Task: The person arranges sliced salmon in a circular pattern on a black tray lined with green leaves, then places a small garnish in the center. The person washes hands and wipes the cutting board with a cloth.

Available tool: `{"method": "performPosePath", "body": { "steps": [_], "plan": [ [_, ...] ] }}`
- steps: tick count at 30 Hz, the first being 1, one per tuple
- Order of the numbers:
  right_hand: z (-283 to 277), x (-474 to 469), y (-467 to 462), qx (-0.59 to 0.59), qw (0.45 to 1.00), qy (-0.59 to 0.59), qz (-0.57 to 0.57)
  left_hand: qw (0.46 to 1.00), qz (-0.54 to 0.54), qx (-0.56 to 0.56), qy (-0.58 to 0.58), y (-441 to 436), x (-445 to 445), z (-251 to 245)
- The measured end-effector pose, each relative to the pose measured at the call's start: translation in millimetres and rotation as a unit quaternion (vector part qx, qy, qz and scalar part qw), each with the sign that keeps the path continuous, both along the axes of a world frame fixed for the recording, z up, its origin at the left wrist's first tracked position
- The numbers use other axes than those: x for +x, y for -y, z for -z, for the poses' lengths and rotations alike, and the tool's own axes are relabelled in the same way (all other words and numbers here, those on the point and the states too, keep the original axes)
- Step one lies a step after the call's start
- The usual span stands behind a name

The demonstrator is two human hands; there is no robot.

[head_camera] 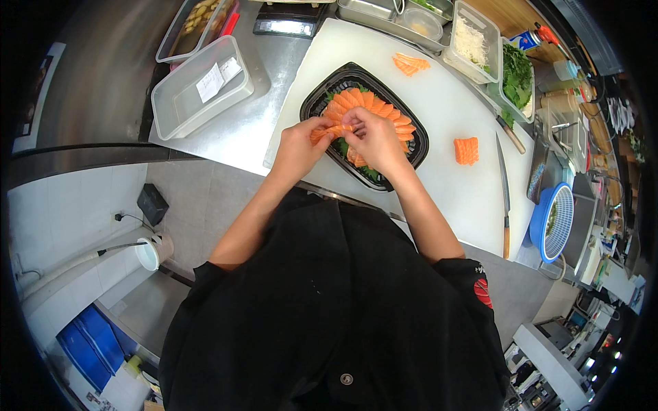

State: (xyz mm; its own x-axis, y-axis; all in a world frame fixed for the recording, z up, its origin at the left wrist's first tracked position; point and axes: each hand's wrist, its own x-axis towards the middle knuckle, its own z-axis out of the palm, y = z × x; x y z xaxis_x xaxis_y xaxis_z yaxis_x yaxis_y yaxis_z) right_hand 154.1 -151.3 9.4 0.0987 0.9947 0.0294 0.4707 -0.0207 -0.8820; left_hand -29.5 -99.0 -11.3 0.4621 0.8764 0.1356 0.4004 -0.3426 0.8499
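Note:
Both my left hand [303, 149] and my right hand [376, 137] pinch a salmon slice [333, 131] between their fingertips, just over a black plastic tray [422, 141]. Fanned salmon slices [380, 107] lie in the tray on green leaves [371, 173], some hidden by my hands. The tray stands on a white cutting board [452, 205]. A few salmon slices [410, 64] lie at the board's far side, and a sliced salmon block [466, 151] lies to the right. A long knife with a wooden handle [505, 190] rests near the board's right edge.
A clear plastic container [180, 110] holding paper slips and a digital scale [285, 23] stand to the left. Containers of shredded white vegetable [470, 43] and green leaves [516, 74] stand at the back right. Another handle [510, 134] and a blue colander [540, 226] are at the right.

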Motion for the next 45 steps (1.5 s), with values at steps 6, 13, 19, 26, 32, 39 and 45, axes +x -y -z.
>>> {"method": "performPosePath", "body": {
  "steps": [6, 13, 19, 26, 32, 39, 45],
  "plan": [
    [11, 2, 1, 0.036, 0.996, 0.086, -0.015, 0.995, 0.011, 0.055, -0.081, 0, 2, 0],
    [9, 1, -1, 0.082, 0.987, 0.138, -0.012, 0.996, -0.021, 0.064, -0.06, -4, 1, -9],
    [-6, 2, 0, 0.018, 0.971, -0.237, 0.0, 0.934, -0.01, -0.235, 0.27, -4, 10, -35],
    [-9, 14, 3, -0.098, 0.88, -0.465, -0.007, 0.838, -0.029, -0.329, 0.433, 5, 30, -46],
    [3, -3, 7, -0.075, 0.893, -0.444, -0.001, 0.811, -0.052, -0.364, 0.455, 13, 33, -47],
    [-8, 22, 5, -0.054, 0.925, -0.375, 0.014, 0.879, -0.029, -0.319, 0.355, 13, 19, -30],
    [-3, 29, 3, -0.038, 0.996, -0.076, -0.03, 0.987, -0.016, -0.138, 0.084, 24, 12, -11]
  ]
}}
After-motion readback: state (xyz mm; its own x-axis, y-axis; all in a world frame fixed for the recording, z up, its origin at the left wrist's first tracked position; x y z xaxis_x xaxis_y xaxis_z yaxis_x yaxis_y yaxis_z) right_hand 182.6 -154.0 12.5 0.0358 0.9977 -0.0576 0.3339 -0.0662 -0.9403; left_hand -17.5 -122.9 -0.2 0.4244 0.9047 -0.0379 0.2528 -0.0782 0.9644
